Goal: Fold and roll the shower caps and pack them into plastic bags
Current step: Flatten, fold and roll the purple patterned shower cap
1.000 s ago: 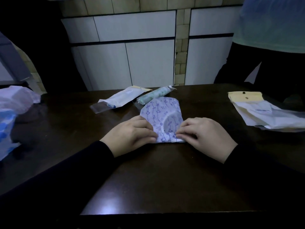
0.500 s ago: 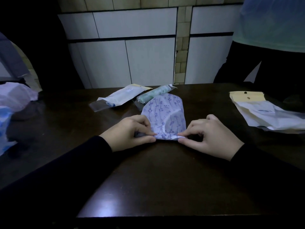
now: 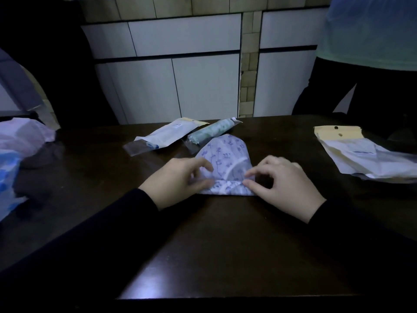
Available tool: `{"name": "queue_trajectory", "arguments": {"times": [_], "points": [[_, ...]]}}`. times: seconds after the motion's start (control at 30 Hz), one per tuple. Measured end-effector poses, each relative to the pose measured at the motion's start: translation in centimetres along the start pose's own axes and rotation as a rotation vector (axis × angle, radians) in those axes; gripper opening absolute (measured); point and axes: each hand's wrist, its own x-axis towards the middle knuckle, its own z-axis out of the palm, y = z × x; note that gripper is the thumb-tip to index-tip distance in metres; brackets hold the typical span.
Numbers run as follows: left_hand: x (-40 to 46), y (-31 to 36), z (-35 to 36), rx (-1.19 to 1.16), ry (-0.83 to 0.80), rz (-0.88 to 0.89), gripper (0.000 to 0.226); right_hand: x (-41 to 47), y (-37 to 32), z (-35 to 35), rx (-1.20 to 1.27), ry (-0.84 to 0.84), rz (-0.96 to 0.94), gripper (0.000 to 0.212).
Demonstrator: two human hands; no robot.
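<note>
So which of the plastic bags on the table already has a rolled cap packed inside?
The narrow clear bag just beyond the patterned shower cap: a rolled greenish cap shows through it. The white bag to its left and the bags at right lie flat.

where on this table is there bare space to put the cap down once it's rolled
The widest bare patch of table lies between the hands and the near edge. A smaller one lies between the right hand and the stack of bags. Behind the cap it is crowded: two packed bags lie close. The left end holds loose plastic.
</note>
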Motion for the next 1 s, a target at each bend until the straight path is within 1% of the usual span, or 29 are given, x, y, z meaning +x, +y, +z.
{"name": "queue_trajectory", "arguments": {"times": [0.07, 0.13, 0.17, 0.27, 0.33, 0.4, 0.5, 0.6, 0.73, 0.83, 0.9, 0.93, 1.0], "points": [[-0.3, 0.1, 0.4, 0.154, 0.082, 0.225, 0.021, -0.2, -0.2, -0.2, -0.118, 0.069, -0.150, 0.021], [-0.6, -0.2, 0.6, 0.243, 0.070, 0.402, 0.024, -0.4, -0.3, -0.2, -0.163, 0.088, -0.284, 0.021], [-0.7, -0.4, 0.7, 0.235, 0.046, 0.432, 0.026, -0.5, -0.2, -0.2, -0.173, 0.080, -0.312, 0.024], [-1.0, -0.5, 0.4, 0.094, -0.018, 0.360, 0.033, -0.5, 0.0, -0.2, -0.206, 0.050, -0.314, 0.043], [-0.9, -0.8, 0.3, 0.022, -0.041, 0.297, 0.039, -0.6, -0.2, -0.4, -0.219, -0.025, -0.269, 0.051], [-0.6, -1.0, 0.1, -0.037, -0.058, 0.245, 0.039, -0.5, -0.2, -0.7, -0.203, -0.107, -0.198, 0.054], [-0.4, -1.3, 0.1, -0.045, -0.058, 0.222, 0.037, -0.3, -0.1, -0.8, -0.143, -0.120, -0.165, 0.048], [-0.5, -1.4, 0.3, 0.004, -0.038, 0.254, 0.032, -0.3, 0.1, -0.7, -0.138, -0.113, -0.167, 0.045], [-0.9, -1.4, 0.4, 0.098, -0.014, 0.324, 0.032, -0.5, 0.0, -0.8, -0.212, -0.063, -0.244, 0.049], [-0.8, -1.3, 0.1, 0.160, -0.017, 0.353, 0.036, -0.4, 0.0, -0.7, -0.251, 0.005, -0.318, 0.043], [-0.7, -1.4, -0.2, 0.123, -0.018, 0.293, 0.039, -0.3, 0.0, -0.5, -0.187, 0.050, -0.320, 0.041], [-0.6, -1.4, -0.2, 0.093, -0.018, 0.248, 0.040, -0.3, -0.2, -0.3, -0.129, 0.056, -0.285, 0.041], [-0.7, -1.5, -0.1, 0.050, 0.018, 0.161, 0.040, -0.3, -0.4, -0.1, 0.029, 0.053, -0.137, 0.038]]}}
